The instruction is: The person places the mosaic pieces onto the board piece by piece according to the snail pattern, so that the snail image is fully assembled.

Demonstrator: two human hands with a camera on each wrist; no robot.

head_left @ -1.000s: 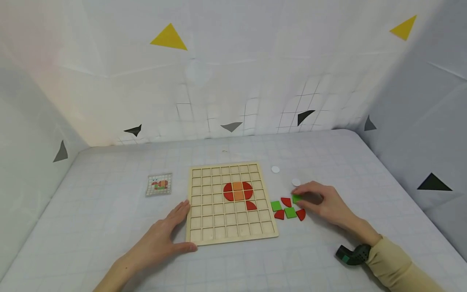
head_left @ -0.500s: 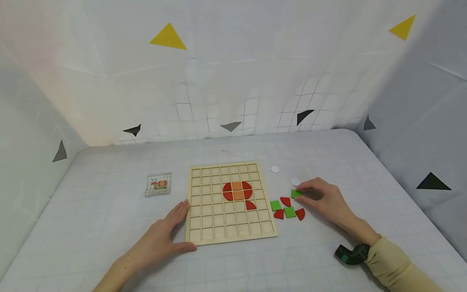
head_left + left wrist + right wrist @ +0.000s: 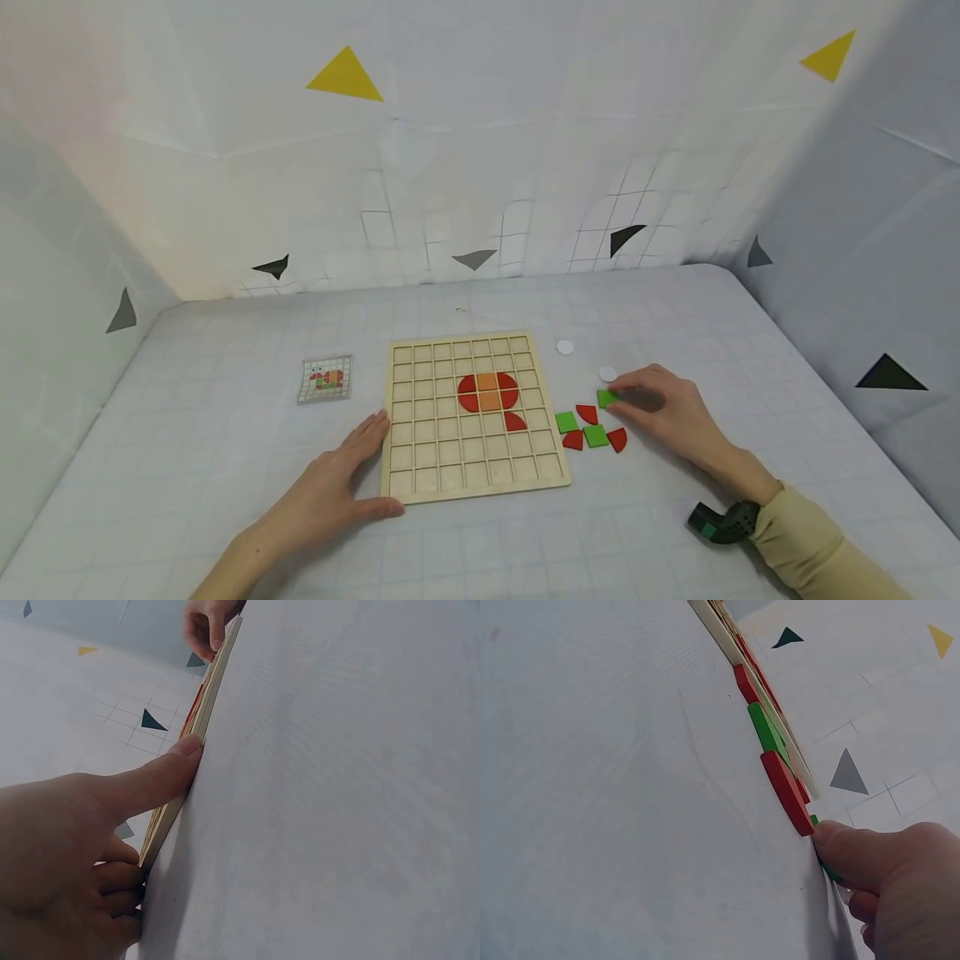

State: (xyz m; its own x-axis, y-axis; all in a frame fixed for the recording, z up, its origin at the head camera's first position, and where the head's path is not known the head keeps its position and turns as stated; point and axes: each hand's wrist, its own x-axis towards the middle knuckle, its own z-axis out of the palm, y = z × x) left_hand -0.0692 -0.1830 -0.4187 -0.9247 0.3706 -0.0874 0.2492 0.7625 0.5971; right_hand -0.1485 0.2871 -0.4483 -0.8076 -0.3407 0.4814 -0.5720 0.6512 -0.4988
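A wooden grid board [image 3: 480, 496] lies on the table. On it are orange squares [image 3: 488, 401] flanked by red quarter circles [image 3: 507, 399], and one more red quarter circle [image 3: 515, 422] below them. My left hand [image 3: 330, 487] rests at the board's near left corner, fingers along its side and thumb [image 3: 169, 772] at the front edge. Right of the board, my right hand [image 3: 671, 412] pinches a green square tile [image 3: 606, 399] between thumb and fingers. The tile is partly hidden by the fingertips; whether it touches the table, I cannot tell.
Beside the board lie two green squares [image 3: 596, 436] and several red quarter circles [image 3: 617, 440]. White discs [image 3: 565, 347] sit farther back. A small pattern card [image 3: 326, 380] is left of the board. White sheeting [image 3: 480, 167] rises behind the table.
My right hand has moved slightly up with the green tile, which now shows more past the fingertips. The left hand and the board stay in place.
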